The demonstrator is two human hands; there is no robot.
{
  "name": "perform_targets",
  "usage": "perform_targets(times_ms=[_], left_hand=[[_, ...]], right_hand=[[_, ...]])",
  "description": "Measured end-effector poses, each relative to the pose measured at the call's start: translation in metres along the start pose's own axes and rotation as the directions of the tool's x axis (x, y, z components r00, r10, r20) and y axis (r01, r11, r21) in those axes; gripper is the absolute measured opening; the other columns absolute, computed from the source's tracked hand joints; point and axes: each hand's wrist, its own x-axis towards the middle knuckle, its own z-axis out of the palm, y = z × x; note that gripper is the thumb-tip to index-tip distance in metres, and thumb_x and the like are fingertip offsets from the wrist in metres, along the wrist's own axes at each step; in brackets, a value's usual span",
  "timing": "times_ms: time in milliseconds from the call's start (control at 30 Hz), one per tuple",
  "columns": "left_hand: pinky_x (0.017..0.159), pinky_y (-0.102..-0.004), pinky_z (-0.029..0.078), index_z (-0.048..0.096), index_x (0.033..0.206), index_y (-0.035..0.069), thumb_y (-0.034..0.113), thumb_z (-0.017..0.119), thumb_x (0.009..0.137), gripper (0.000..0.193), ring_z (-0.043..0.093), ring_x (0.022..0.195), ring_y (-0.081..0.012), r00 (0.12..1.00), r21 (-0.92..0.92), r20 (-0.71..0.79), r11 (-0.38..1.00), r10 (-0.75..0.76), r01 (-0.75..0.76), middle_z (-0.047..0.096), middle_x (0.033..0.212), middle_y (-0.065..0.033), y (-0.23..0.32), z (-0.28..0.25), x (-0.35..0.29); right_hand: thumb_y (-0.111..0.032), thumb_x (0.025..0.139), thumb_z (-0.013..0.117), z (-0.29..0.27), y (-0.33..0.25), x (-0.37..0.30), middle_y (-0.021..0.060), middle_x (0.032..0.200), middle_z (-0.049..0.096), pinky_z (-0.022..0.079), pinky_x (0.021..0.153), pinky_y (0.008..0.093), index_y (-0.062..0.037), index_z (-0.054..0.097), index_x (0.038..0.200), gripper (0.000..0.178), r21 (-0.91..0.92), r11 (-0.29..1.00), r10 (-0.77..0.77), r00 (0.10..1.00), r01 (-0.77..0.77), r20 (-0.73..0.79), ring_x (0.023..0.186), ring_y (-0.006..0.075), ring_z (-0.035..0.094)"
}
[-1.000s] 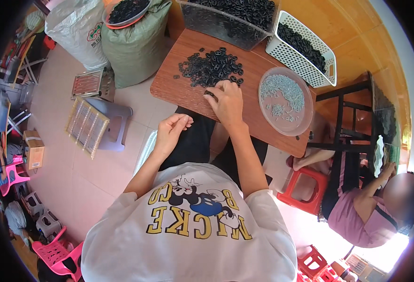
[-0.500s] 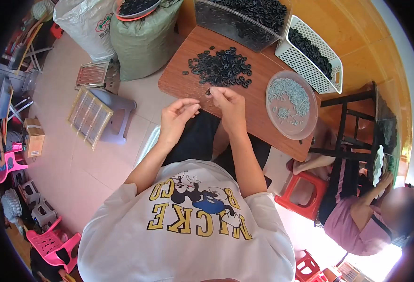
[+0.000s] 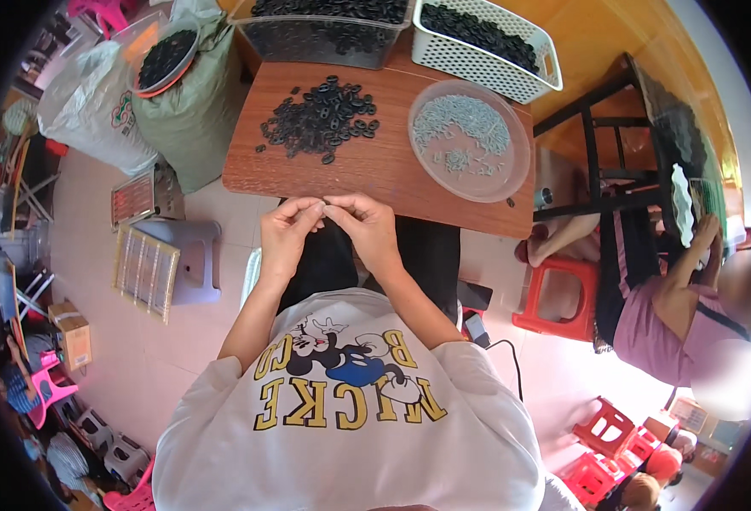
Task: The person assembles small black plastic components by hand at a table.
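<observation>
The left hand (image 3: 288, 232) and right hand (image 3: 367, 228) met fingertip to fingertip just off the near edge of the wooden table (image 3: 375, 175), pinching something too small to make out. On that table lay a heap of black rings (image 3: 317, 119), with a round clear dish of pale small parts (image 3: 469, 140) beside it.

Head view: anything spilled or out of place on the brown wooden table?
Mostly tidy. One small black ring lies alone near the edge of the brown wooden table, outside the loose pile of black rings and beside the clear round dish.
</observation>
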Motion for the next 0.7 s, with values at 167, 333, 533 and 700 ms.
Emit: perform_targets(times_ms=[167, 333, 533, 700], left_hand=[[0.062, -0.0204, 0.044, 0.068, 0.092, -0.001, 0.006, 0.063, 0.085, 0.012, 0.055, 0.069, -0.0078, 0.995, 0.093, 0.097, 0.995, -0.031, 0.022, 0.064, 0.082, -0.0037, 0.001, 0.019, 0.000], [0.066, -0.0222, 0.044, 0.069, 0.093, 0.001, 0.008, 0.066, 0.082, 0.013, 0.057, 0.074, -0.0089, 0.966, 0.362, 0.246, 0.917, 0.083, -0.171, 0.064, 0.084, -0.0039, 0.016, 0.042, 0.032], [0.070, -0.0320, 0.046, 0.067, 0.087, 0.003, 0.009, 0.066, 0.078, 0.011, 0.060, 0.076, -0.0262, 0.799, 0.526, 0.523, 0.626, 0.296, -0.576, 0.063, 0.084, -0.0124, 0.047, 0.115, 0.088], [0.074, -0.0387, 0.048, 0.067, 0.084, 0.003, 0.008, 0.065, 0.076, 0.010, 0.061, 0.083, -0.0330, 0.739, 0.589, 0.612, 0.461, 0.281, -0.663, 0.063, 0.089, -0.0156, 0.019, 0.179, 0.140]], right_hand=[[-0.005, 0.083, 0.065, -0.023, 0.008, -0.013, 0.0028, 0.081, 0.065, 0.045, 0.065, 0.0208, 0.0018, 0.068, 0.092, 0.012, 0.000, 0.996, -0.083, 0.987, 0.084, -0.135, 0.071, 0.0070, 0.057], [-0.006, 0.085, 0.062, -0.077, 0.037, -0.024, 0.0050, 0.082, 0.067, 0.045, 0.063, 0.0205, -0.0006, 0.067, 0.089, 0.009, 0.119, 0.993, 0.011, 0.992, 0.004, -0.123, 0.068, 0.0068, 0.057], [-0.005, 0.085, 0.061, -0.101, 0.061, -0.045, 0.0082, 0.081, 0.067, 0.049, 0.067, 0.0231, -0.0010, 0.064, 0.088, 0.006, 0.315, 0.868, 0.167, 0.823, -0.384, 0.543, 0.072, 0.0122, 0.062], [-0.009, 0.087, 0.061, -0.105, 0.078, -0.030, 0.0072, 0.083, 0.066, 0.048, 0.069, 0.0219, -0.0024, 0.064, 0.089, 0.008, 0.308, 0.868, 0.205, 0.846, -0.389, 0.492, 0.075, 0.0118, 0.063]])
